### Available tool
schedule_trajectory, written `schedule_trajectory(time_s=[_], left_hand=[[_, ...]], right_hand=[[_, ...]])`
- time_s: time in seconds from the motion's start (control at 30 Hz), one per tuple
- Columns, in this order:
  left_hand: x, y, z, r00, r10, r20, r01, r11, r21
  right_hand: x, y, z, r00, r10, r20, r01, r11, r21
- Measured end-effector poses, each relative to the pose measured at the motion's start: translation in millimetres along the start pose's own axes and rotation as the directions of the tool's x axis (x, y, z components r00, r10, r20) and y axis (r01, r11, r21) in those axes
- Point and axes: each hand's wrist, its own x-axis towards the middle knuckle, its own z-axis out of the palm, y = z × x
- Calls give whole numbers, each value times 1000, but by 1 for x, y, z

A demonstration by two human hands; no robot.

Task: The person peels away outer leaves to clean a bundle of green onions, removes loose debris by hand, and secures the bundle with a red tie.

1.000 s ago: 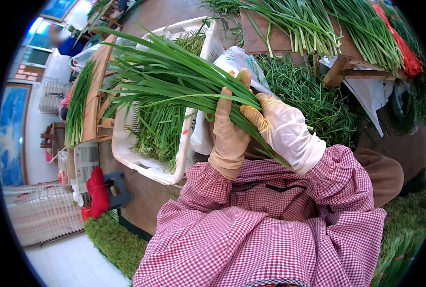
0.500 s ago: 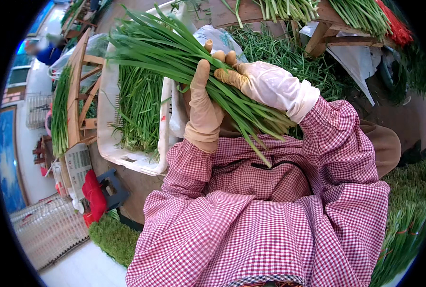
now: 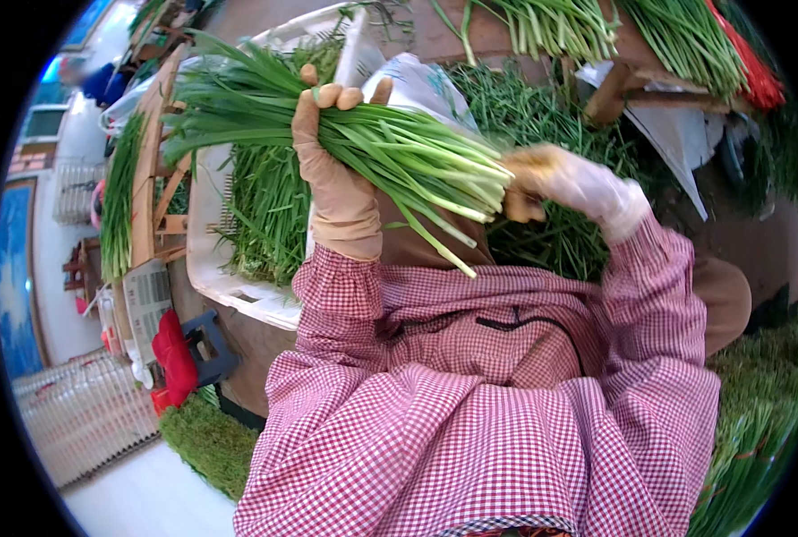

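A thick bunch of green chives (image 3: 399, 148) slants across in front of me, its leaves fanning to the upper left and its pale stem ends pointing right. My gloved left hand (image 3: 336, 170) is closed around the middle of the bunch, fingertips showing over the top. Beside the pale ends is my gloved right hand (image 3: 564, 183). Its fingers are smeared by motion, so whether they grip anything is unclear. Below the leaves stands a white plastic crate (image 3: 204, 259) with more chives (image 3: 269, 215) inside.
Loose green leaves (image 3: 587, 210) lie heaped beyond my right hand. Chive bunches (image 3: 551, 27) rest on a wooden bench (image 3: 497, 40) at the far side, near red ties (image 3: 746, 67). To the left are a wooden rack (image 3: 145, 192) and a blue-grey stool (image 3: 209, 349) with a red cloth (image 3: 175, 358).
My right hand has left the middle of the bunch and moved right to the stem ends. The left hand has shifted left with the chives, and the pale stems show more.
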Motion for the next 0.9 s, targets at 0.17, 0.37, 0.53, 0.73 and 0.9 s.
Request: schedule_trajectory(time_s=[0.17, 0.37, 0.53, 0.73, 0.9], left_hand=[[19, 24, -11, 994, 78, 71, -79, 997, 2], [25, 21, 1, 992, 72, 105, -71, 997, -6], [25, 8, 9, 994, 45, 98, -45, 999, -6], [32, 3, -1, 996, 66, -59, -63, 997, 48], [36, 27, -15, 990, 42, -132, -50, 997, -56]], right_hand=[[-24, 53, -4, 883, 199, -425, -212, 977, 16], [-24, -7, 14, 603, -464, -649, 405, 879, -252], [-1, -37, 10, 353, -832, -428, 390, 547, -741], [29, 8, 25, 500, -700, -510, 468, 714, -521], [1, 5, 23, 659, -413, -629, 409, 898, -162]])
